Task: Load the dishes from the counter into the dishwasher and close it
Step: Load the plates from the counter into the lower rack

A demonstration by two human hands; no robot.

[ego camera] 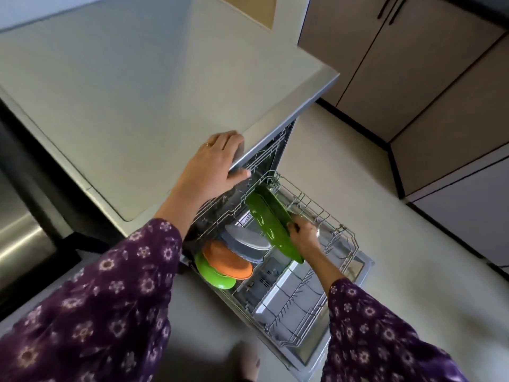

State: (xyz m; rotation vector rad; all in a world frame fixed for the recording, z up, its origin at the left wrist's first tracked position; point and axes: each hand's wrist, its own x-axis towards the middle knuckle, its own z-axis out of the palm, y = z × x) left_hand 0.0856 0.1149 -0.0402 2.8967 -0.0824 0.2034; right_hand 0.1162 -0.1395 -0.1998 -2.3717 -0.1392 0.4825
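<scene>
Grips green platter (268,219) by its rim with right hand (304,235), on edge in pulled-out rack (342,228). Clasps counter (137,106) with left hand (214,166), thumb under its edge.

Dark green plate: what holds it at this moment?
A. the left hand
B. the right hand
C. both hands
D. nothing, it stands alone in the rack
B: the right hand grips the dark green plate by its edge over the rack, while the left hand holds the counter edge.
</scene>
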